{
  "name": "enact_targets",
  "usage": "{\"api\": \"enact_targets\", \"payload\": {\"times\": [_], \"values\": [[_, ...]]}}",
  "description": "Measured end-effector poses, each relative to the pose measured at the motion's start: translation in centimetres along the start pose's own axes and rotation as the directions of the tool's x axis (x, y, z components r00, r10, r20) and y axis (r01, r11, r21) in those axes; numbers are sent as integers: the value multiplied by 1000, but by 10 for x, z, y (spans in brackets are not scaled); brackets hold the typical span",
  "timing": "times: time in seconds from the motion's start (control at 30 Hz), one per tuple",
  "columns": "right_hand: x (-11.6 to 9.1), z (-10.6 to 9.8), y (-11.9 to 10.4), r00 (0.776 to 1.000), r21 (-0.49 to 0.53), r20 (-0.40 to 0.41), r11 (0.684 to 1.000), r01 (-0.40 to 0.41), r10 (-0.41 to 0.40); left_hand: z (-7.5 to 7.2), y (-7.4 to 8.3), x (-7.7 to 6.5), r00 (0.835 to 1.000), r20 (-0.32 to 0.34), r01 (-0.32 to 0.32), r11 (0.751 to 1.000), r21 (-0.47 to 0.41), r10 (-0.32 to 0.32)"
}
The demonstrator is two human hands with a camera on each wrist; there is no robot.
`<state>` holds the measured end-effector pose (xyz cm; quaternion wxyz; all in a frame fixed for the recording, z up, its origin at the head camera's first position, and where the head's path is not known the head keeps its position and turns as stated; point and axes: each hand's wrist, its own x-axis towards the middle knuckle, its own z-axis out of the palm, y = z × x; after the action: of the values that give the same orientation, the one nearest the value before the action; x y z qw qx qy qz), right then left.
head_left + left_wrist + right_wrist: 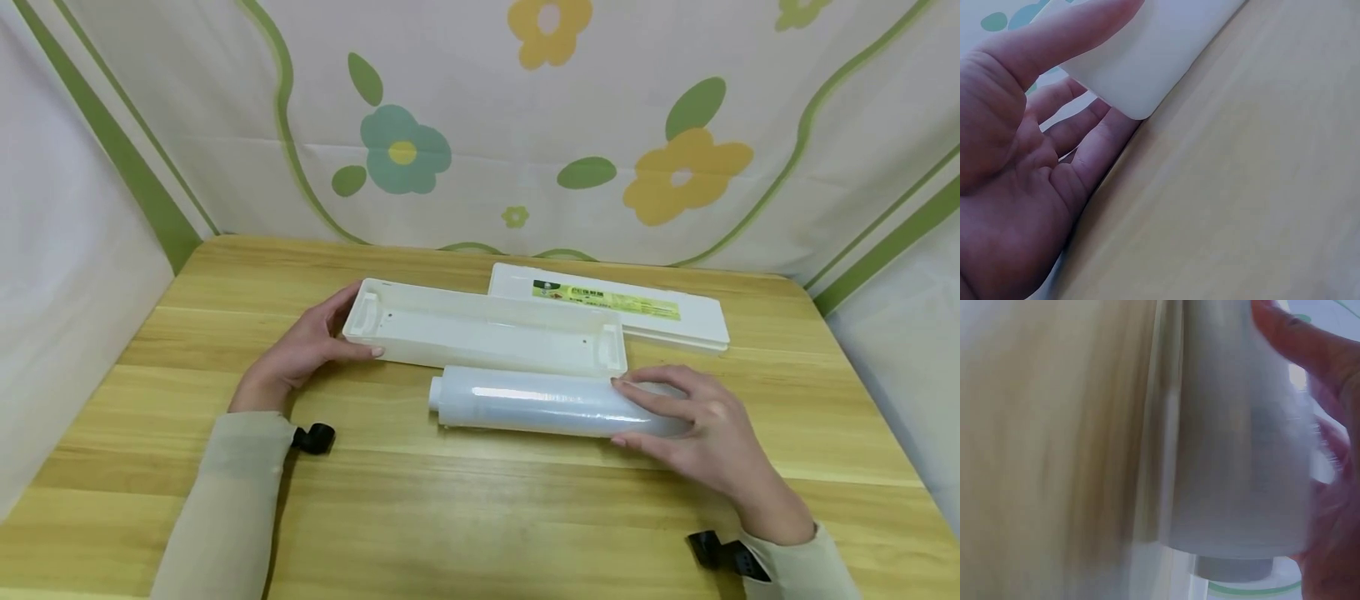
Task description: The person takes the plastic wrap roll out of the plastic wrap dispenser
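Note:
A long, open white plastic box lies on the wooden table. My left hand holds its left end, thumb along the front wall and fingers behind. The left wrist view shows that thumb over the box's corner. Just in front of the box is a shiny roll of plastic wrap, its core tube poking out at the left. My right hand grips the roll's right part, thumb on the near side and fingers over the far side. The right wrist view shows the roll blurred within the grasp.
Behind the box lies a white lid with a green and yellow label, partly covered by the box. A flowered curtain hangs along the back edge of the table. Each sleeve has a black wrist mount near its cuff.

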<state>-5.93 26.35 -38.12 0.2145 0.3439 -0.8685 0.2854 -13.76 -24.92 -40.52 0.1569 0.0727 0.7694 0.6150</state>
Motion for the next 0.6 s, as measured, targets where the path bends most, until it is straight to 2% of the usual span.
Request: {"api": "enact_targets", "payload": {"times": [0.23, 0.37, 0.6], "values": [[-1, -6, -3, 992, -34, 102, 996, -78, 81, -1, 0, 0, 1000, -1, 13, 1000, -22, -13], [0, -6, -5, 990, -20, 106, 995, -96, 98, -2, 1, -1, 1000, 14, 4, 1000, -19, -4], [0, -4, -5, 994, 16, 73, 997, -79, 77, -2, 1, -2, 1000, 15, 8, 1000, -20, -8]]}}
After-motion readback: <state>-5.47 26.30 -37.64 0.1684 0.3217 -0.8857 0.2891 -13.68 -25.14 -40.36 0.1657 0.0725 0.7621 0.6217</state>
